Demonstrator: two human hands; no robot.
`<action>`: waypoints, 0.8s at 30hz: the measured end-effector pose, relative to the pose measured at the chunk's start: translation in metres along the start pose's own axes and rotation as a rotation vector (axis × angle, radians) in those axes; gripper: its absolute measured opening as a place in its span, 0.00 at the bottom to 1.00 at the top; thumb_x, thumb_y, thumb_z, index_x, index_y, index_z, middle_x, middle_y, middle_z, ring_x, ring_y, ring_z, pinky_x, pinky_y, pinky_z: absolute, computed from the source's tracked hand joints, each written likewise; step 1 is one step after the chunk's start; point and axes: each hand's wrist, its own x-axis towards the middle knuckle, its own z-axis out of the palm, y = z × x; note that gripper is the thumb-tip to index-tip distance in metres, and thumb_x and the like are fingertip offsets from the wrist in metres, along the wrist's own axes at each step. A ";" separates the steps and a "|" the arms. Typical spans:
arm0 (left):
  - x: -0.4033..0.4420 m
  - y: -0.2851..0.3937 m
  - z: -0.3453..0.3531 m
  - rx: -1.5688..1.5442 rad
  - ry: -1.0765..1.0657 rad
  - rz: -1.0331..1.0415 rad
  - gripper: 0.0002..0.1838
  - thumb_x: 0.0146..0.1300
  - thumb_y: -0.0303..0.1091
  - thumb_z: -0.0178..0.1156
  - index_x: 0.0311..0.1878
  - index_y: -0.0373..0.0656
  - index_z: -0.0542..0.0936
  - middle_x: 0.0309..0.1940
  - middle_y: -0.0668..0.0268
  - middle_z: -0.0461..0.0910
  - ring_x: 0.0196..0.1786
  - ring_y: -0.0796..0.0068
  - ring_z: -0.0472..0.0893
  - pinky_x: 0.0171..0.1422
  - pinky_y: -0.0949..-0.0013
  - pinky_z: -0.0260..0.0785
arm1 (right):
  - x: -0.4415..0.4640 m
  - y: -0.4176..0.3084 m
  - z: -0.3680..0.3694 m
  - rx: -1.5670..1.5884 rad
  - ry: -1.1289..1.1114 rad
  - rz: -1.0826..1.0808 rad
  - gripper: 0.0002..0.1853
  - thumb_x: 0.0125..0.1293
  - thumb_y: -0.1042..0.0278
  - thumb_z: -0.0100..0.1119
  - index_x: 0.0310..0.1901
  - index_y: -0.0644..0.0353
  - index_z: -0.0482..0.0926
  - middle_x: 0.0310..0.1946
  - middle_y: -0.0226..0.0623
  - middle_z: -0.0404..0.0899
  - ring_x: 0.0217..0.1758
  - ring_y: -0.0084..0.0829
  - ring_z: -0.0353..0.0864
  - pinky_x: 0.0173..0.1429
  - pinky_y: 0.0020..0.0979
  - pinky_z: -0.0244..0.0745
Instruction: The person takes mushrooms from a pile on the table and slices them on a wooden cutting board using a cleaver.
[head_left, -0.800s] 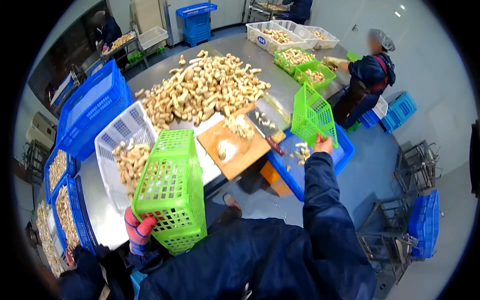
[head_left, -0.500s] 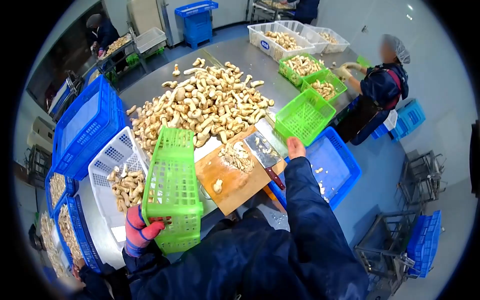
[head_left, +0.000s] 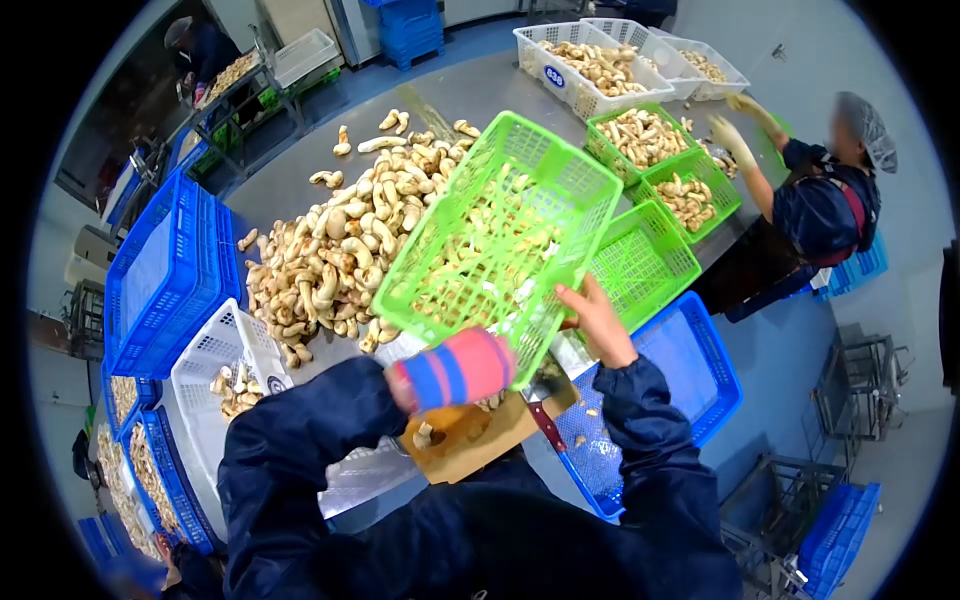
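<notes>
Steel table (head_left: 475, 90), mushrooms (head_left: 340, 235) left of held crate (head_left: 495, 245): looks light, stiff, best rim-held; left hand (head_left: 460, 368) grips near end, right hand (head_left: 603, 325) right side.

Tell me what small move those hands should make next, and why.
Perhaps lower the raised green basket toward the empty green basket: the left hand holds it, the right hand is at its rim, and the other basket sits close on the right.

You have a blue floor (head_left: 775, 355) around your steel desk (head_left: 480, 88), pale walls (head_left: 830, 50) beyond it, and metal stands (head_left: 768, 515) to your right.
</notes>
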 end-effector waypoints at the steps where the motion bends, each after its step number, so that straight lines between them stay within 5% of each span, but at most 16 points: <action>1: 0.024 -0.013 0.013 -0.180 0.045 0.001 0.05 0.47 0.33 0.55 0.26 0.43 0.75 0.19 0.59 0.73 0.25 0.57 0.76 0.29 0.59 0.69 | 0.018 0.000 -0.014 -0.196 0.096 -0.016 0.26 0.58 0.66 0.55 0.59 0.62 0.63 0.43 0.36 0.75 0.44 0.24 0.75 0.36 0.24 0.72; 3: 0.062 -0.031 0.020 -0.124 0.163 0.107 0.09 0.49 0.33 0.56 0.34 0.40 0.75 0.25 0.59 0.75 0.28 0.59 0.77 0.30 0.61 0.69 | 0.071 0.013 -0.048 -0.385 0.196 -0.148 0.25 0.55 0.68 0.54 0.55 0.66 0.66 0.41 0.45 0.77 0.42 0.38 0.78 0.45 0.33 0.75; 5: 0.080 -0.024 -0.029 -0.136 0.254 -0.014 0.14 0.53 0.36 0.57 0.42 0.41 0.75 0.26 0.60 0.74 0.29 0.60 0.77 0.30 0.62 0.69 | 0.133 0.010 -0.085 -0.618 0.359 -0.374 0.23 0.54 0.70 0.54 0.54 0.65 0.68 0.43 0.49 0.77 0.44 0.42 0.78 0.49 0.37 0.72; 7: 0.070 -0.019 -0.071 -0.243 0.367 -0.086 0.18 0.55 0.39 0.58 0.48 0.42 0.75 0.27 0.61 0.74 0.29 0.60 0.77 0.30 0.62 0.69 | 0.183 -0.022 -0.112 -0.874 0.555 -0.673 0.24 0.55 0.70 0.53 0.55 0.63 0.68 0.42 0.54 0.77 0.44 0.49 0.77 0.47 0.41 0.72; 9: 0.037 -0.020 -0.089 -0.327 0.450 -0.175 0.22 0.55 0.41 0.59 0.52 0.43 0.74 0.29 0.62 0.75 0.29 0.61 0.76 0.31 0.63 0.69 | 0.218 -0.064 -0.125 -1.049 0.583 -0.707 0.24 0.57 0.71 0.52 0.58 0.60 0.66 0.38 0.54 0.78 0.41 0.51 0.77 0.43 0.44 0.72; 14: -0.070 -0.022 -0.006 -0.682 0.350 -0.734 0.20 0.55 0.33 0.61 0.53 0.45 0.75 0.31 0.61 0.77 0.28 0.66 0.77 0.33 0.70 0.68 | 0.286 -0.097 -0.151 -1.483 0.709 -0.411 0.24 0.61 0.74 0.43 0.61 0.52 0.63 0.32 0.51 0.79 0.35 0.51 0.78 0.36 0.47 0.71; 17: -0.142 0.015 0.043 -0.866 0.342 -1.169 0.17 0.56 0.31 0.60 0.50 0.42 0.77 0.32 0.59 0.78 0.33 0.65 0.78 0.38 0.70 0.70 | 0.324 -0.080 -0.180 -1.659 0.642 -0.466 0.23 0.62 0.75 0.39 0.61 0.51 0.63 0.33 0.52 0.78 0.36 0.51 0.78 0.36 0.47 0.71; 20: -0.193 0.066 0.076 -0.984 0.445 -1.490 0.15 0.56 0.25 0.58 0.49 0.40 0.78 0.29 0.62 0.77 0.32 0.72 0.77 0.38 0.72 0.69 | 0.377 -0.041 -0.220 -1.662 0.475 -0.280 0.25 0.63 0.74 0.42 0.63 0.50 0.60 0.38 0.53 0.78 0.40 0.49 0.78 0.40 0.46 0.72; 23: -0.196 0.087 0.062 -1.448 0.555 -1.814 0.15 0.60 0.30 0.54 0.50 0.39 0.77 0.22 0.68 0.73 0.25 0.82 0.71 0.31 0.78 0.63 | 0.405 0.004 -0.233 -1.355 0.381 -0.456 0.27 0.64 0.72 0.47 0.65 0.51 0.58 0.44 0.54 0.76 0.45 0.47 0.77 0.45 0.45 0.72; 24: -0.199 0.086 0.064 -1.522 0.612 -1.717 0.17 0.60 0.32 0.53 0.51 0.38 0.75 0.21 0.69 0.71 0.24 0.82 0.69 0.30 0.78 0.61 | 0.407 0.011 -0.216 -1.315 0.322 -0.200 0.31 0.64 0.68 0.51 0.67 0.55 0.53 0.50 0.53 0.74 0.48 0.46 0.76 0.49 0.44 0.71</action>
